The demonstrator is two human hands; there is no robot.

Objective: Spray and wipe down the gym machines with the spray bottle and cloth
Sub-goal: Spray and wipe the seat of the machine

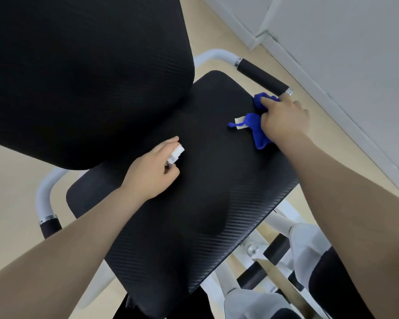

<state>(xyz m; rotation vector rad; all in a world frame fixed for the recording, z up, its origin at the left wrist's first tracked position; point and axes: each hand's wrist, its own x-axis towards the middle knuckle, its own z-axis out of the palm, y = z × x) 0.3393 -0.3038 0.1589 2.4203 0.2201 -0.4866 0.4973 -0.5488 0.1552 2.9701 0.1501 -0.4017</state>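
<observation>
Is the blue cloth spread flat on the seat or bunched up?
Bunched up: the blue cloth is crumpled under the right hand on the seat, folds sticking out.

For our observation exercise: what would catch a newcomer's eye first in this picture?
The bright blue cloth, bunched under the right hand near the far right corner of the black seat pad. Next, the left hand over the seat's middle, gripping the white-nozzled spray bottle, with the big black backrest looming upper left.
</observation>
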